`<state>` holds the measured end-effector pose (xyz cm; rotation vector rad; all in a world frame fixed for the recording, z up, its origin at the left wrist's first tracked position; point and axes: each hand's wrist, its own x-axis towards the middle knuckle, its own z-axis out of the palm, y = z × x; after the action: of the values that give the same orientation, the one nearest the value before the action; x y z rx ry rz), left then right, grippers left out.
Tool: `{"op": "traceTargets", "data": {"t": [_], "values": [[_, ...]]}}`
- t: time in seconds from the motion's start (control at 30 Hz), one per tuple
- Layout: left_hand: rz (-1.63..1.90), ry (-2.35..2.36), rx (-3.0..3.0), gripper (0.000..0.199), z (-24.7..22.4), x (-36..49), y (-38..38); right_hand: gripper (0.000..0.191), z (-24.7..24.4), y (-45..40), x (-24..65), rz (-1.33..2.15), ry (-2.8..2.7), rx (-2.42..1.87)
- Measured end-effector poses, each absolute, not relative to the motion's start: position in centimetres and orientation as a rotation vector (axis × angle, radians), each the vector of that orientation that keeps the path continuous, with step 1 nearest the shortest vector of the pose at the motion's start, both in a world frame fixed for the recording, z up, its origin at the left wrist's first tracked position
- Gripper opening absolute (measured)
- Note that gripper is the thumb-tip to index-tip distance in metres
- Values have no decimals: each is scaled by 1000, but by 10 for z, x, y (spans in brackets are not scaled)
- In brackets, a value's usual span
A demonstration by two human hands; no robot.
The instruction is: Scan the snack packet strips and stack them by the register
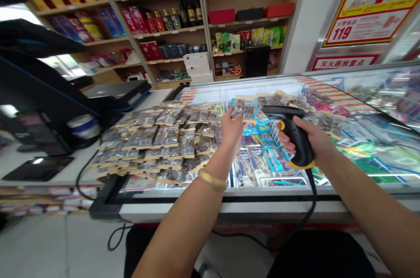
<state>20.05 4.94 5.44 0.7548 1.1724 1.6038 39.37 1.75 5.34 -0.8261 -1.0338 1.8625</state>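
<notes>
My right hand [311, 138] is wrapped round the grip of a black and yellow barcode scanner [297, 136], its head pointing left. A cable runs down from the handle. With its fingers closed on the edge of a small clear-fronted snack packet [248, 112], my left hand [232, 126] reaches over the glass-topped freezer. A big layered pile of similar packets [167, 138] lies to its left, on the freezer's top. More such packets [282, 99] lie to the right, beyond the scanner.
Below the glass, the chest freezer [197, 213] holds colourful packaged goods [252, 166]. A counter with a black checkout machine [39, 77], a tape roll [83, 127] and a dark tablet-like panel [37, 168] adjoins on the left. Stocked shelves [164, 33] stand behind; a cable [114, 236] hangs in front.
</notes>
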Motion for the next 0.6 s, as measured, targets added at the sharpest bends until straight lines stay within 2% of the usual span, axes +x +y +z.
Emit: {"op": "traceTargets", "data": {"t": [0.1,0.23,0.37,0.43,0.5,0.6], "values": [[1641,1159,896,67,78,173,44,37,71,22,381,1828,-1090,-775],[1755,1265,1134,59,110,91,34,34,97,26,335,1829,-1184,-676],[1871,1736,1400,53,124,-5,17,34,103,26,270,1945,-1207,-607],[1651,2156,1509,51,124,-38,6,33,97,25,240,2039,-1157,-587],[1180,2505,1605,49,120,-56,-5,32,86,24,214,2115,-1091,-569],[599,2617,1700,54,112,-63,-16,29,68,21,191,2225,-1040,-586]]}}
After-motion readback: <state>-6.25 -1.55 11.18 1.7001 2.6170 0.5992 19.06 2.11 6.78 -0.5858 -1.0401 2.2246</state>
